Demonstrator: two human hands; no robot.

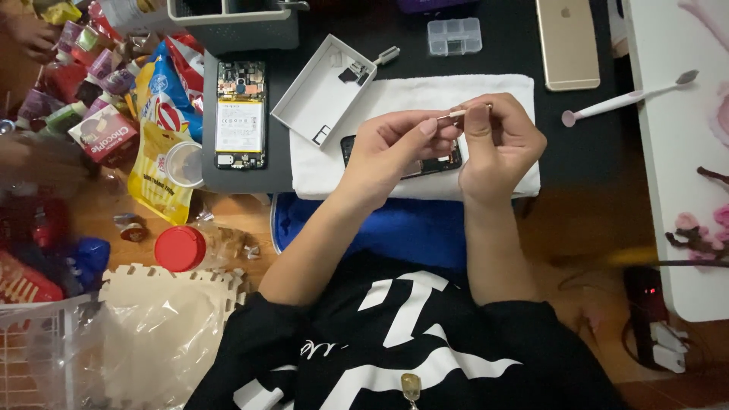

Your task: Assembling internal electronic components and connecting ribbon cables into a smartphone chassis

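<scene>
Dark worktop (pixel 577 137) with a white towel (pixel 395 99) near its front edge lies under your hands. Your left hand (pixel 387 152) and right hand (pixel 497 144) each pinch one end of a thin little stick (pixel 459 113) above the towel. It looks light and easy to snap, so hold it softly by the ends.

So there's a thin, pale stick-like tool (pixel 465 112) with a tiny dark tip, lying roughly level and pinched at both ends up in the air over the white towel. Right underneath sits a dark, opened-up phone body (pixel 437 161), flat on that towel, mostly hidden so only its edges and some innards show.
</scene>
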